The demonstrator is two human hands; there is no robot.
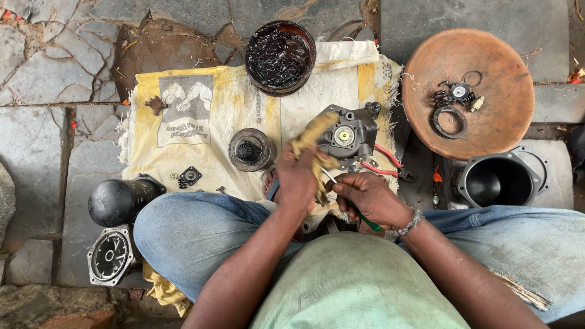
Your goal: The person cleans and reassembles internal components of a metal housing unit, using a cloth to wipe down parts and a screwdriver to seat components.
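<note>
Seen from above, we sit cross-legged on stone paving with a yellow-and-white woven sack (201, 116) spread before us. Our left hand (297, 180) is clenched around a dirty yellowish rag (314, 152), which rises out of the fist toward twelve o'clock and drapes down beside it. Our right hand (365, 196), just at three o'clock of the left, grasps a green-handled screwdriver (365, 219); its thin shaft points toward ten o'clock and meets the rag between the two hands. Directly at twelve o'clock of both hands, just beyond the fingertips, lies a grey metal housing (350, 137) with a round brass-coloured centre; the rag's upper end overlaps its left edge. Red-handled pliers (382, 163) lie at the housing's four o'clock. At ten o'clock of the left hand sits a round rusty gear part (250, 149). A tub of black grease (280, 56) stands at twelve o'clock on the sack's far edge. At two o'clock, a rusty round pan (487, 61) holds small springs and rings, and a black cup-shaped cover (498, 180) lies below it.
</note>
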